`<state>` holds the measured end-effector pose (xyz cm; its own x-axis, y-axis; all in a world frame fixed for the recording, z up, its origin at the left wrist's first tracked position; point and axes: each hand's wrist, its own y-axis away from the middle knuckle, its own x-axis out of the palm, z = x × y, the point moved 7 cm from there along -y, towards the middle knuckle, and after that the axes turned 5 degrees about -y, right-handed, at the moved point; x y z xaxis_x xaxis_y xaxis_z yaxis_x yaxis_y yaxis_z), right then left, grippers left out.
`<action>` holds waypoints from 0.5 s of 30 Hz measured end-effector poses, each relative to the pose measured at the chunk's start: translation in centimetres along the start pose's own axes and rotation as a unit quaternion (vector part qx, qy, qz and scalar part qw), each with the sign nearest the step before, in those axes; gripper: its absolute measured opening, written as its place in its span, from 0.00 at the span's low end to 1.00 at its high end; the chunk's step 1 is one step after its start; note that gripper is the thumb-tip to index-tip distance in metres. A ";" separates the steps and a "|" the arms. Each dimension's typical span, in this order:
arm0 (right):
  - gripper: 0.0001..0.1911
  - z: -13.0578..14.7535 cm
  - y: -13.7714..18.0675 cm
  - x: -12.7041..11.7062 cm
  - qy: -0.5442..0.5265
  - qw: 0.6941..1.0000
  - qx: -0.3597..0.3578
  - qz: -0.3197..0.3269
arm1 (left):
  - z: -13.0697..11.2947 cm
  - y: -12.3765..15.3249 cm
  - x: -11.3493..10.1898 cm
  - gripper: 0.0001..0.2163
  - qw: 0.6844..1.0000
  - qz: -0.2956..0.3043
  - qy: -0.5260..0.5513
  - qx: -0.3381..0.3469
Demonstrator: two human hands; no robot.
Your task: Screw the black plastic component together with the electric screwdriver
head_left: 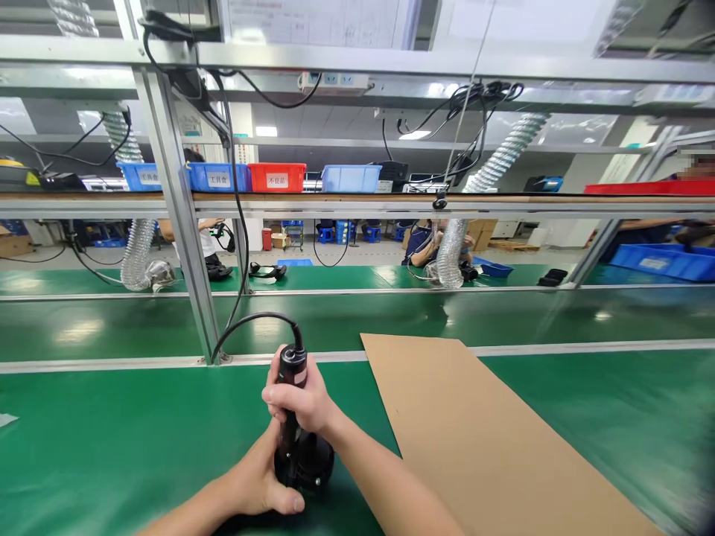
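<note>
My right hand (302,402) grips a black corded power tool (292,368) upright, its tip pressed down into a round black part (310,461) on the green bench mat (112,447). My left hand (260,484) steadies that round part from the left side, thumb along its lower edge. The tool's black cable (246,321) arcs up and left to the metal frame post. The tool's tip is hidden between my hands.
A brown cardboard sheet (474,432) lies right of my hands. A slanted aluminium post (182,223) stands just behind. Green conveyor belts (391,316) run across. Blue and red bins (276,177) sit on a shelf. Other people work at the far bench.
</note>
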<state>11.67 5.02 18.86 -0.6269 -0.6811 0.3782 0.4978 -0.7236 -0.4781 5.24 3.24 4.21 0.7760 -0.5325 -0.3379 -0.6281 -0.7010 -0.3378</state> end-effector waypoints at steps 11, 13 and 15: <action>0.19 3.1 -0.2 -1.3 0.095 0.987 -0.119 -0.057 | 5.0 -2.5 -3.6 0.36 0.997 -0.034 -0.028 -0.065; 0.19 4.4 -0.2 -2.3 0.135 0.975 -0.157 -0.083 | 5.8 -3.2 -4.3 0.34 0.997 -0.040 -0.025 -0.066; 0.18 5.1 -0.1 -3.2 0.187 0.959 -0.183 -0.105 | 6.8 -3.4 -5.5 0.35 0.995 -0.069 -0.015 -0.064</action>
<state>16.70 6.76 21.78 -0.8958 -0.3878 0.2170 0.1374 -0.7061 -0.6946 2.72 11.79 1.25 0.8514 -0.4135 -0.3228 -0.5014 -0.8224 -0.2689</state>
